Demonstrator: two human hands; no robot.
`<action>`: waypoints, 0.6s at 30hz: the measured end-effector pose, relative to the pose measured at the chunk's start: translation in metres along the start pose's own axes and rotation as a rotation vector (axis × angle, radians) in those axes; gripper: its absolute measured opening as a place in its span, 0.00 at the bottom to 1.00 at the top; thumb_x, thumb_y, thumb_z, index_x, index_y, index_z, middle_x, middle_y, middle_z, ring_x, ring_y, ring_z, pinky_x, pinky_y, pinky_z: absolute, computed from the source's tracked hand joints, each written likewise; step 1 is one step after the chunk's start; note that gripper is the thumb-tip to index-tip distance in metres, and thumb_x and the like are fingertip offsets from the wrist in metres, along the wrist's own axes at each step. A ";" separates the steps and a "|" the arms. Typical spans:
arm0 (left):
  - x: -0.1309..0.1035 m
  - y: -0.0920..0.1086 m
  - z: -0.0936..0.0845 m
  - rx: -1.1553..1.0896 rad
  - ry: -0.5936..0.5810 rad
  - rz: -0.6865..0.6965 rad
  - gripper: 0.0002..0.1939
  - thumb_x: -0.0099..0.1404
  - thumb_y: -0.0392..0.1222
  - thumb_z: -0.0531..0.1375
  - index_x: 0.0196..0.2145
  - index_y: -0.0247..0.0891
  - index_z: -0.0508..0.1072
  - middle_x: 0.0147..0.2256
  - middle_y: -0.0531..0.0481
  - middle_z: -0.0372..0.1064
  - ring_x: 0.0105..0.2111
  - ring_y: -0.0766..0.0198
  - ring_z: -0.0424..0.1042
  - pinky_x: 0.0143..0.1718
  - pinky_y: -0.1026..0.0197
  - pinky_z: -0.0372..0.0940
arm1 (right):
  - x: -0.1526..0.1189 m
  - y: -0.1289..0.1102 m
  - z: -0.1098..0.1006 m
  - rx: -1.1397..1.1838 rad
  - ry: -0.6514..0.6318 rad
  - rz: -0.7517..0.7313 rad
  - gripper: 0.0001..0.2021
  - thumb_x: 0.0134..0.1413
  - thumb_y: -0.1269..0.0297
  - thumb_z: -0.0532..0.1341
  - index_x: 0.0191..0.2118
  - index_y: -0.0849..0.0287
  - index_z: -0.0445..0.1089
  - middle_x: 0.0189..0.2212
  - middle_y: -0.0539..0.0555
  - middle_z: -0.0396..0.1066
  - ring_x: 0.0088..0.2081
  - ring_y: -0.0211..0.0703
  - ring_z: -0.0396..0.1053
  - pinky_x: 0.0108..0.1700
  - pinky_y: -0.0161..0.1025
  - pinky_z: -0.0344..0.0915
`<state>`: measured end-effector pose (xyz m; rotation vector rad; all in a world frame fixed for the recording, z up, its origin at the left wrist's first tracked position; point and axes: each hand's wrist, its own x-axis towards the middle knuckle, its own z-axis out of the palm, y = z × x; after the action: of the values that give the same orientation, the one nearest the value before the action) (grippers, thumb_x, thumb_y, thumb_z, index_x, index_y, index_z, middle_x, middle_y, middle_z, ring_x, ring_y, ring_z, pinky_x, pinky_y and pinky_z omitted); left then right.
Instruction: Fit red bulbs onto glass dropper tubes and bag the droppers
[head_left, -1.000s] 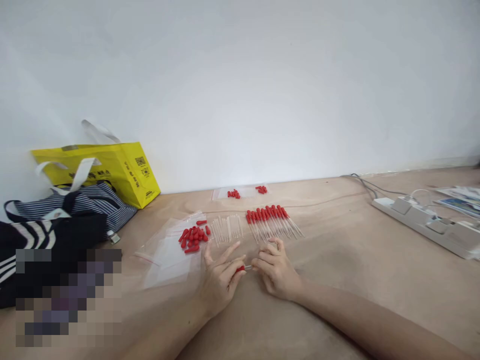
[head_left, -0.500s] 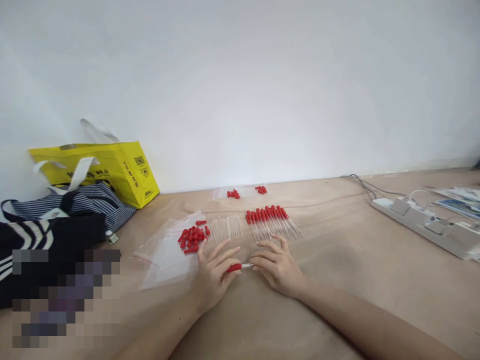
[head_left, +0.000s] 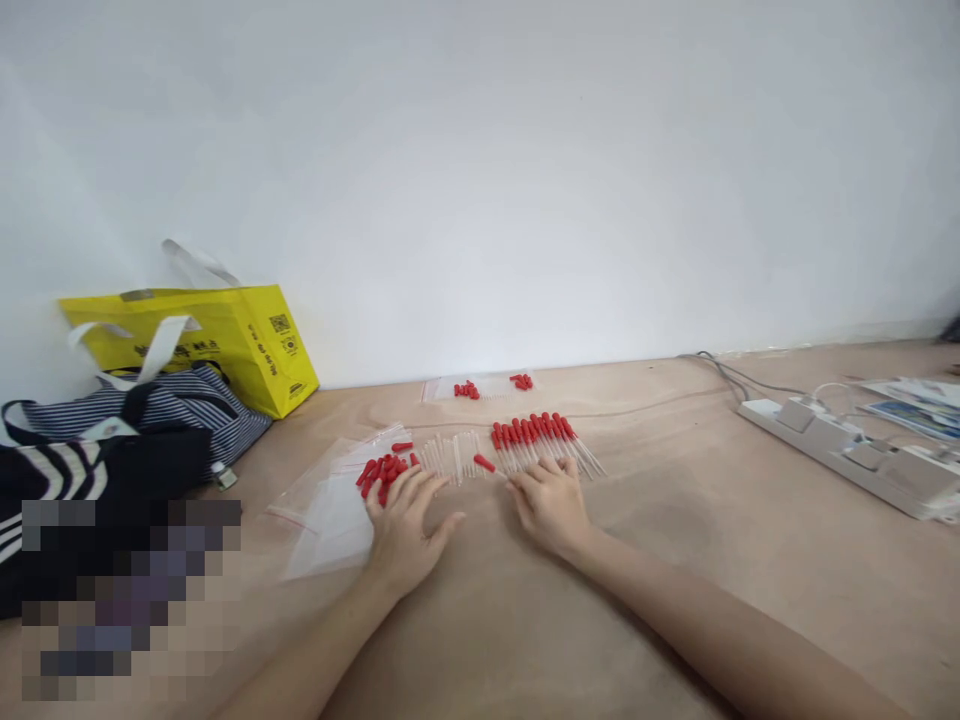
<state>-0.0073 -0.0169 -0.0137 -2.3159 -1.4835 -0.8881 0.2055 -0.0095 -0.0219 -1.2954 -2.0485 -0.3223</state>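
Pinched in my right hand (head_left: 549, 505) is a dropper (head_left: 484, 463), its red rubber bulb pointing up and left and its clear tube running into my fingers. Just beyond that hand lies a row of droppers (head_left: 536, 430) with red bulbs at the far end. My left hand (head_left: 409, 528) has its fingers spread, with the thumb apart, and holds nothing. Its fingertips reach the near edge of a pile of loose red rubber bulbs (head_left: 386, 468), partly covering it. Between the pile and the row lie several clear tubes (head_left: 450, 455), side by side.
Clear zip bags (head_left: 322, 535) lie under and left of the bulbs. Against the wall is another bag (head_left: 495, 383) with red bulbs. A yellow bag (head_left: 277, 350) and a striped bag (head_left: 225, 405) stand at left. A white power strip (head_left: 847, 455) lies at right.
My left hand has let go of the red bulb and moved left to the bulb pile. My right hand has moved slightly forward with the dropper, which is now tilted.
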 end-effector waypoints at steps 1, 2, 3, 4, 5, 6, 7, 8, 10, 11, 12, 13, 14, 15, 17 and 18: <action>0.001 -0.005 0.001 0.025 0.020 -0.058 0.16 0.55 0.49 0.57 0.41 0.43 0.68 0.44 0.43 0.68 0.48 0.49 0.61 0.49 0.40 0.41 | 0.008 -0.002 0.004 -0.017 -0.020 0.080 0.07 0.51 0.69 0.53 0.34 0.58 0.69 0.26 0.53 0.70 0.32 0.42 0.59 0.35 0.41 0.43; 0.003 -0.011 0.002 0.049 0.036 -0.115 0.15 0.55 0.48 0.57 0.39 0.42 0.68 0.44 0.43 0.68 0.47 0.48 0.61 0.49 0.39 0.41 | 0.016 -0.005 0.009 -0.031 -0.049 0.144 0.09 0.50 0.70 0.53 0.37 0.59 0.68 0.27 0.53 0.70 0.33 0.43 0.60 0.35 0.41 0.43; 0.004 -0.016 0.002 0.073 0.046 -0.169 0.14 0.55 0.47 0.57 0.39 0.42 0.68 0.44 0.42 0.67 0.47 0.48 0.61 0.49 0.39 0.42 | 0.025 -0.008 0.014 -0.046 -0.086 0.196 0.10 0.51 0.69 0.53 0.38 0.59 0.67 0.28 0.54 0.71 0.34 0.43 0.61 0.35 0.41 0.43; 0.006 -0.021 0.002 0.095 0.048 -0.220 0.13 0.55 0.46 0.56 0.39 0.42 0.68 0.44 0.42 0.67 0.47 0.48 0.61 0.48 0.39 0.43 | 0.033 -0.011 0.018 -0.069 -0.127 0.243 0.10 0.51 0.69 0.52 0.38 0.60 0.67 0.28 0.55 0.71 0.34 0.44 0.61 0.36 0.41 0.43; 0.007 -0.025 0.001 0.115 0.044 -0.266 0.13 0.55 0.46 0.56 0.39 0.42 0.68 0.44 0.42 0.67 0.47 0.48 0.61 0.48 0.38 0.43 | 0.041 -0.014 0.023 -0.094 -0.166 0.282 0.09 0.51 0.69 0.51 0.37 0.61 0.67 0.28 0.56 0.71 0.35 0.45 0.62 0.36 0.42 0.43; 0.008 -0.030 -0.001 0.133 0.036 -0.307 0.13 0.55 0.45 0.55 0.39 0.42 0.69 0.44 0.42 0.67 0.47 0.47 0.60 0.47 0.38 0.44 | 0.047 -0.017 0.027 -0.115 -0.203 0.311 0.09 0.52 0.68 0.51 0.37 0.61 0.67 0.28 0.57 0.71 0.36 0.46 0.62 0.37 0.43 0.43; 0.010 -0.033 -0.004 0.149 0.024 -0.341 0.13 0.56 0.45 0.55 0.39 0.41 0.69 0.44 0.42 0.67 0.47 0.47 0.60 0.47 0.38 0.44 | 0.052 -0.020 0.031 -0.129 -0.238 0.329 0.10 0.52 0.68 0.51 0.37 0.61 0.66 0.30 0.58 0.71 0.37 0.47 0.62 0.38 0.44 0.43; 0.013 -0.037 -0.007 0.160 0.006 -0.369 0.13 0.57 0.45 0.54 0.39 0.41 0.69 0.44 0.42 0.67 0.47 0.48 0.60 0.47 0.38 0.45 | 0.056 -0.021 0.034 -0.137 -0.266 0.339 0.10 0.52 0.68 0.50 0.38 0.61 0.66 0.32 0.59 0.71 0.38 0.48 0.63 0.39 0.45 0.43; 0.021 -0.044 -0.014 0.170 -0.041 -0.424 0.13 0.58 0.46 0.52 0.38 0.41 0.71 0.44 0.43 0.67 0.47 0.48 0.61 0.47 0.41 0.48 | 0.059 -0.023 0.037 -0.139 -0.303 0.342 0.11 0.52 0.69 0.50 0.40 0.61 0.66 0.35 0.59 0.71 0.39 0.49 0.62 0.40 0.46 0.43; 0.026 -0.048 -0.017 0.166 -0.078 -0.450 0.13 0.59 0.46 0.51 0.37 0.42 0.72 0.44 0.44 0.67 0.47 0.49 0.61 0.47 0.43 0.49 | 0.059 -0.023 0.038 -0.137 -0.314 0.341 0.11 0.52 0.68 0.50 0.40 0.60 0.66 0.35 0.59 0.71 0.40 0.49 0.62 0.41 0.46 0.43; 0.033 -0.053 -0.020 0.158 -0.118 -0.477 0.14 0.60 0.47 0.50 0.36 0.42 0.72 0.45 0.45 0.67 0.47 0.50 0.61 0.47 0.46 0.51 | 0.059 -0.023 0.038 -0.135 -0.321 0.338 0.11 0.52 0.68 0.50 0.39 0.60 0.67 0.36 0.59 0.71 0.41 0.50 0.62 0.41 0.46 0.44; 0.040 -0.057 -0.022 0.144 -0.167 -0.499 0.14 0.60 0.47 0.49 0.36 0.42 0.73 0.45 0.45 0.67 0.48 0.51 0.61 0.46 0.48 0.53 | 0.058 -0.022 0.038 -0.133 -0.328 0.336 0.11 0.52 0.68 0.50 0.38 0.60 0.68 0.36 0.60 0.70 0.41 0.50 0.62 0.41 0.47 0.44; 0.048 -0.062 -0.022 0.127 -0.210 -0.506 0.14 0.60 0.46 0.50 0.35 0.42 0.73 0.44 0.45 0.68 0.47 0.52 0.62 0.45 0.51 0.55 | 0.057 -0.022 0.037 -0.133 -0.337 0.337 0.12 0.52 0.67 0.49 0.37 0.60 0.68 0.36 0.60 0.70 0.41 0.50 0.62 0.41 0.46 0.44; 0.057 -0.068 -0.022 0.111 -0.243 -0.505 0.14 0.59 0.46 0.50 0.35 0.42 0.73 0.43 0.46 0.69 0.46 0.53 0.64 0.43 0.54 0.56 | 0.057 -0.022 0.037 -0.133 -0.346 0.340 0.12 0.53 0.67 0.49 0.36 0.61 0.69 0.37 0.61 0.70 0.41 0.50 0.62 0.41 0.46 0.44; 0.074 -0.077 -0.018 0.074 -0.310 -0.502 0.11 0.57 0.46 0.53 0.33 0.42 0.73 0.38 0.47 0.72 0.42 0.56 0.67 0.39 0.59 0.59 | 0.059 -0.022 0.037 -0.136 -0.358 0.355 0.13 0.53 0.66 0.49 0.35 0.61 0.69 0.37 0.62 0.70 0.41 0.49 0.62 0.41 0.47 0.45; 0.082 -0.082 -0.015 0.054 -0.344 -0.504 0.11 0.55 0.46 0.54 0.31 0.42 0.74 0.35 0.48 0.73 0.39 0.57 0.69 0.37 0.61 0.60 | 0.060 -0.023 0.037 -0.138 -0.361 0.367 0.13 0.54 0.65 0.48 0.35 0.62 0.69 0.37 0.62 0.70 0.41 0.49 0.62 0.42 0.47 0.45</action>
<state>-0.0607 0.0724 0.0394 -2.1659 -2.2676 -0.5525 0.1542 0.0419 -0.0065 -1.8923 -2.0432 -0.0634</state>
